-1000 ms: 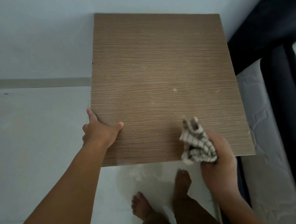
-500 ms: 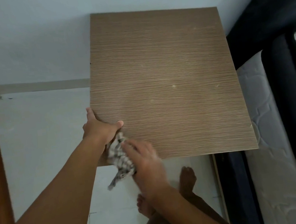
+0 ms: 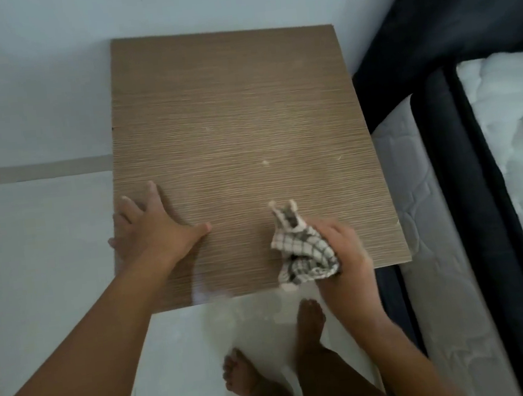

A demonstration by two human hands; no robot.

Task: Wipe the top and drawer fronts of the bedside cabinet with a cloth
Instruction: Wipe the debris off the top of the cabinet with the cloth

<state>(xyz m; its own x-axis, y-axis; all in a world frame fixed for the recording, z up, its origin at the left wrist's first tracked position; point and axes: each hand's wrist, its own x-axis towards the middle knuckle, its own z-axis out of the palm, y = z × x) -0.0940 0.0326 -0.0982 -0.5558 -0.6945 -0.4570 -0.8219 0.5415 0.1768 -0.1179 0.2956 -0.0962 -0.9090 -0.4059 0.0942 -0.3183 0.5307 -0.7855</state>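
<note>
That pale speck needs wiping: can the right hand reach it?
Likely yes: only bare cabinet top lies between the cloth in the right hand and the speck; the left hand rests aside.

I counted one bedside cabinet and one checked cloth. There were two hands, the left hand and the right hand, and two bare feet. There was one bed, and no second cloth showed anywhere.
</note>
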